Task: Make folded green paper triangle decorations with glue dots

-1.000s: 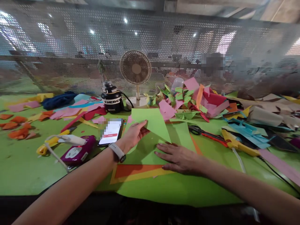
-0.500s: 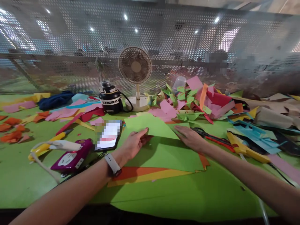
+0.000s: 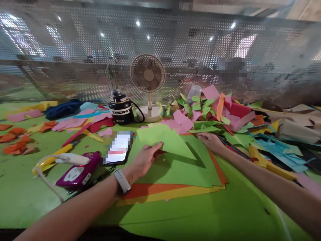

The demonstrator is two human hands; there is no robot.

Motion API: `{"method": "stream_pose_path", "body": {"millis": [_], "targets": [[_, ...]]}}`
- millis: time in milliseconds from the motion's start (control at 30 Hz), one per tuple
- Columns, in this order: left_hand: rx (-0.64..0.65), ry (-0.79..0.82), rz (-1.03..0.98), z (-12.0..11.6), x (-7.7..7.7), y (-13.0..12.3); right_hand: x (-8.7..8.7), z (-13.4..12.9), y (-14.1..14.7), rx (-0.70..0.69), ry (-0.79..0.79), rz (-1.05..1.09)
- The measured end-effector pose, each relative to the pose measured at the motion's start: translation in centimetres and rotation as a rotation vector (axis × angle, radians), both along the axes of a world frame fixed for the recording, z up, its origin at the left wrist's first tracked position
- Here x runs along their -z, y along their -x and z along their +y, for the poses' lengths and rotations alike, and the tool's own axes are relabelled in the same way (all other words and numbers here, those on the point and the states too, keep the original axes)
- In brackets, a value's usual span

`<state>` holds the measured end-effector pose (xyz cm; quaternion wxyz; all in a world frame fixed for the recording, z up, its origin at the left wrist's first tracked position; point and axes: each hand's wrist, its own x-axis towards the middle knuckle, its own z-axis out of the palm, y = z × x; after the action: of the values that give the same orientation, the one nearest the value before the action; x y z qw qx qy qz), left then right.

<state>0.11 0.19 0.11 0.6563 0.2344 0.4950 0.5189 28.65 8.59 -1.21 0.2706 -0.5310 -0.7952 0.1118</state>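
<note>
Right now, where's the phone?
In the head view, the phone lies left of centre on the green table, between the purple device and the left hand, nearer than the black bottle.

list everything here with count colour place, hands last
raised sheet: one, green, centre
sheet stack: several, green/orange/yellow, below
paper scraps: many, multicoloured, back and sides
fan: one, beige, back centre
bottle: one, black, left of fan
cloth: one, navy, back left
cup: one, clear, among scraps
phone: one, black, left of stack
device: one, purple, left of phone
long tools: two, yellow, left and right
slim tool: one, black/red, right of stack
panel: one, grey, behind table
table: one, green, below
left hand: one, gripping raised sheet
right hand: one, at stack's far edge
</note>
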Motion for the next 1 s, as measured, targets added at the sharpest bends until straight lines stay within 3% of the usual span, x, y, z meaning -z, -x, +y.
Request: {"method": "stream_pose_path", "body": {"millis": [167, 233, 300, 400, 500, 567, 633, 667, 700, 767, 867, 1000], "targets": [[0.007, 0.011, -0.056, -0.6, -1.2, 0.0, -1.7, -4.3, 2.6, -0.063, -0.164, -0.023], [0.062, 0.035, -0.049, -1.0, -1.4, -0.1, -2.3, -6.2, 3.5, -0.228, -0.337, -0.058], [0.14, 0.073, -0.02, -1.3, -1.2, -0.2, -2.5, -7.5, 4.2, -0.433, -0.411, -0.131], [0.256, 0.094, 0.032, -1.6, -0.6, -0.3, -2.2, -8.2, 4.7, -0.762, -0.344, -0.244], [0.244, 0.086, 0.121, -1.4, -0.1, 0.0, -1.5, -8.2, 4.7, -0.895, -0.247, -0.234], [0.113, -0.021, 0.271, -1.2, -0.1, 0.6, -1.0, -8.1, 4.6, -0.873, -0.189, -0.209], [-0.004, -0.262, 0.487, -1.2, -0.2, 1.2, -0.6, -8.2, 4.4, -0.849, -0.127, -0.191], [-0.003, -0.402, 0.601, -1.4, -0.3, 1.4, -0.5, -8.3, 4.3, -0.84, -0.099, -0.178], [0.065, -0.528, 0.71, -1.8, -0.2, 1.5, -0.4, -8.4, 4.2, -0.838, -0.078, -0.162], [0.331, -0.722, 0.921, -2.8, 0.1, 1.5, -0.5, -8.9, 4.2, -0.851, -0.049, -0.126], [0.705, -0.897, 1.214, -4.6, 1.0, 1.0, -1.1, -9.6, 4.4, -0.846, -0.012, -0.08], [0.904, -0.98, 1.489, -6.0, 1.9, 0.7, -1.4, -9.9, 4.3, -0.774, 0.067, -0.036]]}}
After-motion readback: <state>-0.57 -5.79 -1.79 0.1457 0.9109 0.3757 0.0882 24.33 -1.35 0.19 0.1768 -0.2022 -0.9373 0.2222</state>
